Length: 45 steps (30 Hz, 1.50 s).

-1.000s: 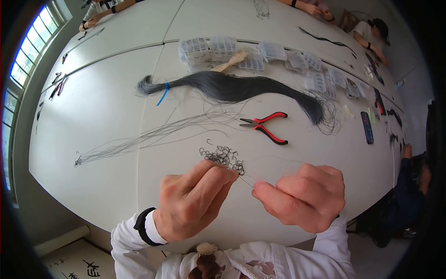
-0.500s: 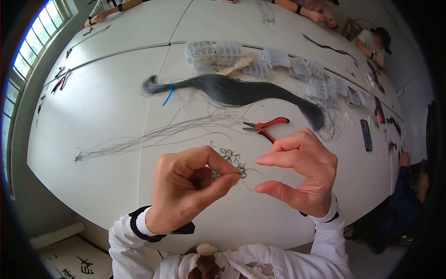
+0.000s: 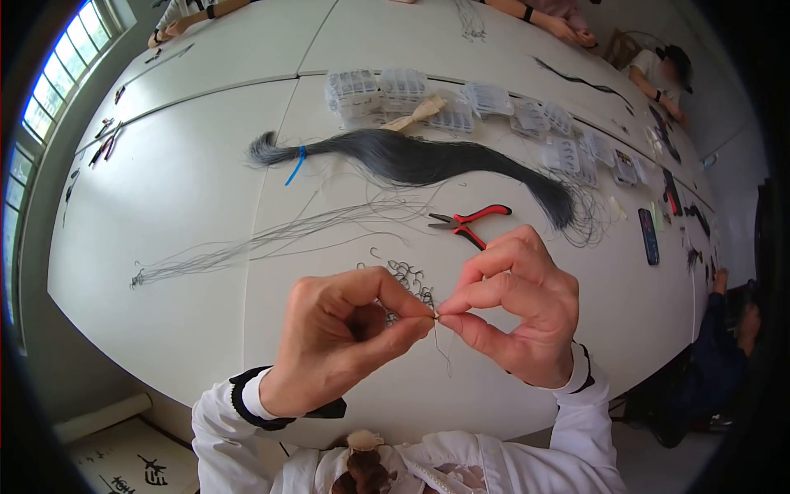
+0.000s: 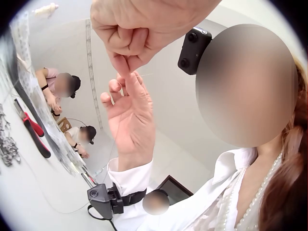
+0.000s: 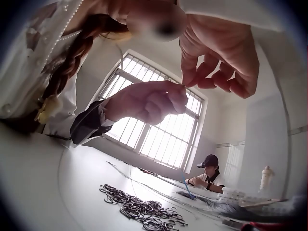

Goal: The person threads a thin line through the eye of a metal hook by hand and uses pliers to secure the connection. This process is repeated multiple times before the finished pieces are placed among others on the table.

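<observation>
My left hand [image 3: 341, 342] pinches between thumb and index finger, its tips meeting those of my right hand [image 3: 527, 309] over the near part of the table. A thin fishing line [image 3: 441, 346] hangs down from where the fingertips meet. Both hands pinch at this line; whatever else sits between the fingertips is hidden. Just beyond the hands lies a pile of dark fish hooks [image 3: 407, 274], partly covered by the left hand and seen whole in the right wrist view [image 5: 139, 209]. Red-and-black pliers [image 3: 489, 212] lie behind the right hand, jaws pointing left.
A thick bundle of dark line [image 3: 428, 160] with a blue tie [image 3: 295, 169] lies across the table. Lines with hooks at one end [image 3: 271, 237] stretch to the left. Clear plastic boxes [image 3: 354, 90] stand farther back, a phone [image 3: 648, 236] at right. Other people sit around the table.
My right hand let go of the line, opened thumb and fingers apart, then moved left and pinched at the left fingertips. The left hand turned while keeping its pinch.
</observation>
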Motion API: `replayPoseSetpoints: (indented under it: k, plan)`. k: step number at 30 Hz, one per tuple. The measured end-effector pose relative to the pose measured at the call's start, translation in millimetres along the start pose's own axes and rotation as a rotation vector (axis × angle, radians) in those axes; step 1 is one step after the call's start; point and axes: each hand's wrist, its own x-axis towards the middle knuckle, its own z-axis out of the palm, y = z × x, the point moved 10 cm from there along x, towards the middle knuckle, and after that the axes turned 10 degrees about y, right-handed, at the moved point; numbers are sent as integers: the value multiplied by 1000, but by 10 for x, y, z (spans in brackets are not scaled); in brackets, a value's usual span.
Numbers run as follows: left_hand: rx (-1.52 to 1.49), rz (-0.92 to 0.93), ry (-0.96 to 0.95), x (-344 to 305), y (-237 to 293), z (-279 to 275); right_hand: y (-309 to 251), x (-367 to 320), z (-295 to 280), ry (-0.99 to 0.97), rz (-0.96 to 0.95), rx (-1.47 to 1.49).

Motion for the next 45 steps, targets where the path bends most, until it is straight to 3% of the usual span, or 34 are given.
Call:
replayPoseSetpoints:
  k: [7,10,12,14,16,17,18,20,25,28,30,32,33,35,36,38,40,42,45]
  plan:
    - [-15,-2,-20,-20,33,9,-12,-17,29,-37,6,-6]
    - [-8,42,16,-21,59,-22,65,-6,-14,39,108,50]
    - [-6,73,48,-18,113,-61,258,-12,-194,294,332,306]
    - [12,-12,90,-8,93,-122,295,-62,-270,376,345,360]
    - [-64,18,120,4,82,-135,-150,-75,-271,197,-116,-104]
    - [-137,45,145,9,90,-149,-306,-119,-227,191,-261,-194]
    - [-140,44,147,12,70,-139,-340,-160,-181,188,-260,-194]
    - [-255,61,179,17,71,-161,-490,-277,-34,244,-403,-521]
    - [-166,12,145,-11,56,-154,-388,-313,74,279,-378,-558]
    - [-86,-4,145,-16,49,-139,-498,-342,123,222,-490,-642]
    - [-45,-2,164,-23,76,-152,-608,-379,120,284,-591,-740]
    - [233,125,164,-40,219,-143,-669,-410,119,278,-610,-786]
    - [232,125,165,-39,206,-140,-694,-422,128,271,-630,-830]
    - [458,470,211,-121,456,-81,-714,-432,103,269,-657,-835]
    - [457,469,213,-123,430,-64,-735,-444,104,271,-684,-842]
    - [587,656,257,-211,539,17,-748,-421,83,295,-678,-830]
    - [646,701,230,-241,560,56,-775,-377,30,318,-670,-819]
    - [645,713,141,-252,543,131,-649,-240,-2,180,-525,-754]
    - [663,719,97,-268,564,161,-465,-143,-73,171,-403,-597]
